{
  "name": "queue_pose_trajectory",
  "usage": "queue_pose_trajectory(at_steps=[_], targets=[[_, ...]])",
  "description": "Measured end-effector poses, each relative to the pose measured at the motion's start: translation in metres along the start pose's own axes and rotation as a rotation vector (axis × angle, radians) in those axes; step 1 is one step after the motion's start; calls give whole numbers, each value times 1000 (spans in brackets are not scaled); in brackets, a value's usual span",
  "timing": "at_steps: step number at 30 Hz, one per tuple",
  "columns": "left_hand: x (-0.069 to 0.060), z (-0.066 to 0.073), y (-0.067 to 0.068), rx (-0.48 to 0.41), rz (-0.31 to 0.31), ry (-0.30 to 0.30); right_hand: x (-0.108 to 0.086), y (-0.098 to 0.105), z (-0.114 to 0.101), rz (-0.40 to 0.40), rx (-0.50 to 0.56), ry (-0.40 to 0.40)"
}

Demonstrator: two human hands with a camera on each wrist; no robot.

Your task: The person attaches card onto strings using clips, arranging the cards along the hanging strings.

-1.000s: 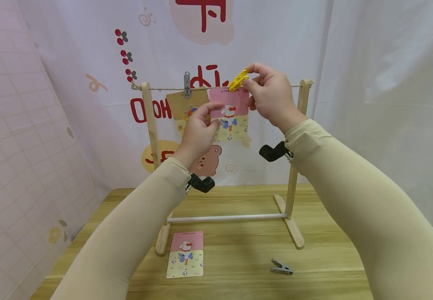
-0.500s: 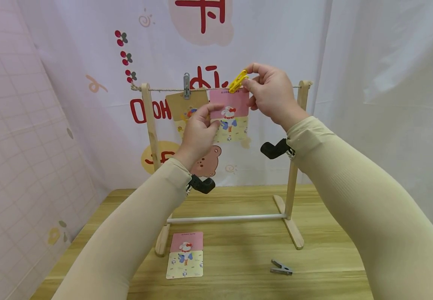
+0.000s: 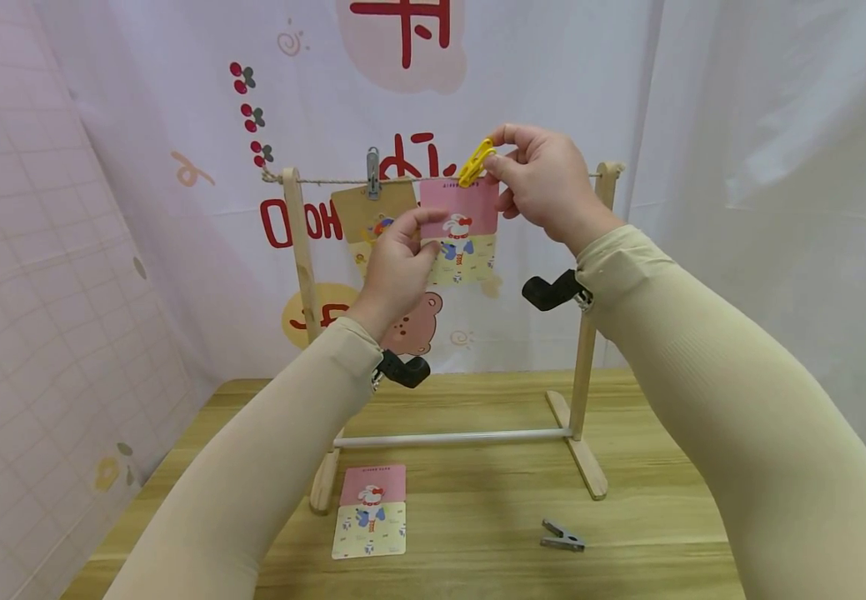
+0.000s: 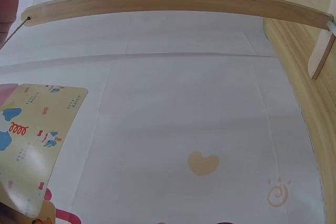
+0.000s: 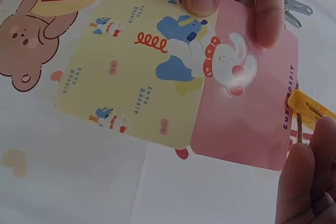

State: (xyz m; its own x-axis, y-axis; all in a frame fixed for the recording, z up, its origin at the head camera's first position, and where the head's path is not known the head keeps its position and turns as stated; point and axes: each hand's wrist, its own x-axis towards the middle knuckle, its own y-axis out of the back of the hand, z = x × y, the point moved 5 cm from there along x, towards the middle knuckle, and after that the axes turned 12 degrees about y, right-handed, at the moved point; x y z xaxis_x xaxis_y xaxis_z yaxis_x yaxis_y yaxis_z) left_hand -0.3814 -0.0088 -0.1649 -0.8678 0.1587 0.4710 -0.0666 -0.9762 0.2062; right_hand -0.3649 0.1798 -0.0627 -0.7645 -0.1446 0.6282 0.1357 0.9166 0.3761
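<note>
My left hand holds a pink and yellow rabbit card by its left edge, thumb on the printed face. The card hangs upright at the rope. At its top edge, my right hand pinches a yellow clothespin by its handles. In the right wrist view the clothespin's tip meets the card's top edge beside the rope; whether it bites both is unclear. Left of these, a grey clothespin clips a brown-topped card to the rope, partly behind my left hand.
Wooden posts hold the rope, joined low down by a white bar. Another pink and yellow card lies on the wooden table, with a second grey clothespin to its right. A printed cloth hangs behind.
My right wrist has turned and risen slightly. Both hands, the card and the yellow clothespin stay in almost the same place.
</note>
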Motion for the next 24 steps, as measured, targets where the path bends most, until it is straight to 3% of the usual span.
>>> queue_pose_trajectory(at_steps=[9,24], targets=[[2,-3,-1,-5,11,-6,0,-3,-1,-2,38,13],[0,-1,0,14,29,-21,7,-7,-8,-51,-52,-25]])
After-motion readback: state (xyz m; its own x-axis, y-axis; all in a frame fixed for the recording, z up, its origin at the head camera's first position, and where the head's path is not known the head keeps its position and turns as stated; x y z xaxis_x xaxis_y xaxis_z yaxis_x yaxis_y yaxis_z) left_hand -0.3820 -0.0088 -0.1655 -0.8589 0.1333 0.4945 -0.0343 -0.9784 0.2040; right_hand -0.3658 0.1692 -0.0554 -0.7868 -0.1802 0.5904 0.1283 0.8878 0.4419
